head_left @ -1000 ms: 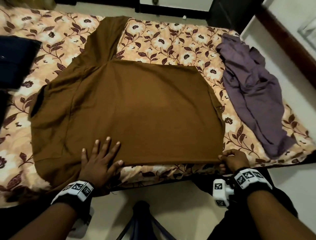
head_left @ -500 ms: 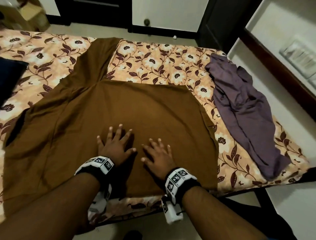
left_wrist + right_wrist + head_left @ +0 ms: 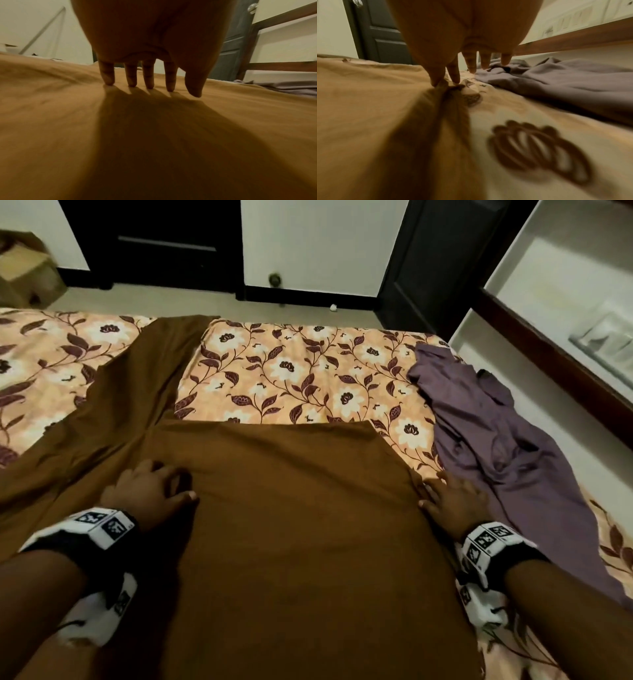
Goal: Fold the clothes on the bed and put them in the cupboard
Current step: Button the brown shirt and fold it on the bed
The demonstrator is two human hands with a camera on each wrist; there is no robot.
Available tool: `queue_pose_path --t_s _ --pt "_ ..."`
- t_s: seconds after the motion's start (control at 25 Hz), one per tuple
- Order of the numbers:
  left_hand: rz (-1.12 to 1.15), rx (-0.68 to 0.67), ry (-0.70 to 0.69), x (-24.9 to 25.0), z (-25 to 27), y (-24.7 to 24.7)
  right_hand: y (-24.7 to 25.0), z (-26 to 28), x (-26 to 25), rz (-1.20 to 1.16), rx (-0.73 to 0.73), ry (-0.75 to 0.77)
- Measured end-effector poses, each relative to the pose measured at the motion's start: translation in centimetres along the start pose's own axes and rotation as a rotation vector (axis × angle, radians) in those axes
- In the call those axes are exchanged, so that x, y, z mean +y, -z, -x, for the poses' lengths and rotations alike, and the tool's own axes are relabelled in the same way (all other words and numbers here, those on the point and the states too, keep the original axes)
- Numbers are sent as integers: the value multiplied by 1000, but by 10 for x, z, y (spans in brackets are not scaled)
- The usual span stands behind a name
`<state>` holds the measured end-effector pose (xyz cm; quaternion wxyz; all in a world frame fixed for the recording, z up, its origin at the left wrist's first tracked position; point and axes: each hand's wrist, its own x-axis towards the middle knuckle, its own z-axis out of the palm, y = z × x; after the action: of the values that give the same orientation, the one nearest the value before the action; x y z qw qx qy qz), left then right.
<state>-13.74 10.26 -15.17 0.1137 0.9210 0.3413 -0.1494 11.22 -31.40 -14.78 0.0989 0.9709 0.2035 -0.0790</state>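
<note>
A brown garment (image 3: 291, 508) lies spread on the floral bed sheet (image 3: 291, 371), its lower part folded flat and one section running up to the far left. My left hand (image 3: 171, 484) presses its straight fingertips (image 3: 149, 85) onto the brown cloth near the left fold. At the garment's right edge, my right hand (image 3: 442, 491) pinches a bunched bit of brown cloth (image 3: 443, 92) between thumb and index finger (image 3: 455, 77), the other fingers straight. A crumpled purple garment (image 3: 507, 460) lies just right of that hand, apart from the brown one.
A wall recess with a dark wooden ledge (image 3: 548, 354) runs along the bed's right side. Beyond the bed are bare floor, a dark door (image 3: 164, 241) and a cardboard box (image 3: 24, 275) at far left.
Both hands were side by side on the middle of the brown garment. They have slid apart, the left to the left fold and the right to the right edge, where it now pinches cloth.
</note>
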Motion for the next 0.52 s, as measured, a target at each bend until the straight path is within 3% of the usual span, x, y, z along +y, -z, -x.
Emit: queue_pose_path --t_s 0.12,0.28,0.52 --pt "146 80 14 -17 -56 16 12 -49 -39 -197 21 39" --pt "311 235 193 -48 -96 29 25 -110 -85 -638 7 -76" --pt "284 209 186 -55 -114 43 30 -152 -103 -649 89 -155"
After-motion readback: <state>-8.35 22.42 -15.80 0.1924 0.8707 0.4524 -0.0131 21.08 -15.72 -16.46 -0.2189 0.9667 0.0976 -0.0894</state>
